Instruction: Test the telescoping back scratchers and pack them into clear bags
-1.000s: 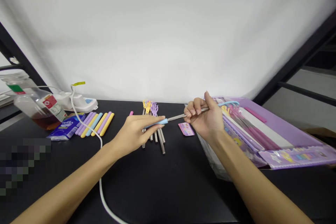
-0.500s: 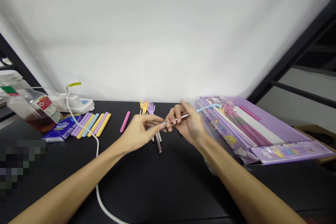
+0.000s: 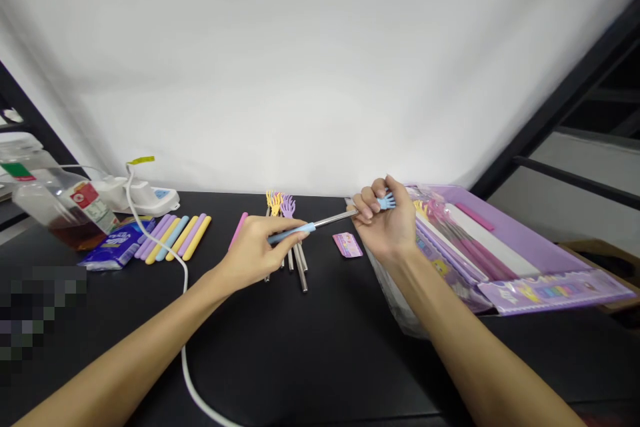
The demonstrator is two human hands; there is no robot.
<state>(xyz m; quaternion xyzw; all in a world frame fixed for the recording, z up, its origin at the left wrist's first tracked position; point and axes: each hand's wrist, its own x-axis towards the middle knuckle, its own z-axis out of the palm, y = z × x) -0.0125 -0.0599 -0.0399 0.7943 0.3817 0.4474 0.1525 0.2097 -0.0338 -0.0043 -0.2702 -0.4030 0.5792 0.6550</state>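
A blue back scratcher [image 3: 334,219] spans the gap between my two hands, its metal rod bare in the middle. My left hand [image 3: 260,243] is closed around its light blue handle. At the other end, my right hand [image 3: 383,220] grips the rod near the blue claw head [image 3: 387,201], which pokes out past the fingers. Behind and below my left hand lie several back scratcher rods [image 3: 301,270] with yellow and purple claw heads [image 3: 288,206]. A pink handle [image 3: 239,230] is partly covered by my left hand.
Yellow, blue and purple handles [image 3: 173,238] lie in a row at left, beside a blue tissue pack [image 3: 120,240], a bottle [image 3: 65,207] and a power strip [image 3: 155,199]. A white cable [image 3: 185,320] crosses the table. At right are a pink card [image 3: 347,245] and a purple box [image 3: 545,240].
My right hand has moved right and slightly up, away from my left hand. More of the rod shows between them, and the pink card has come into view.
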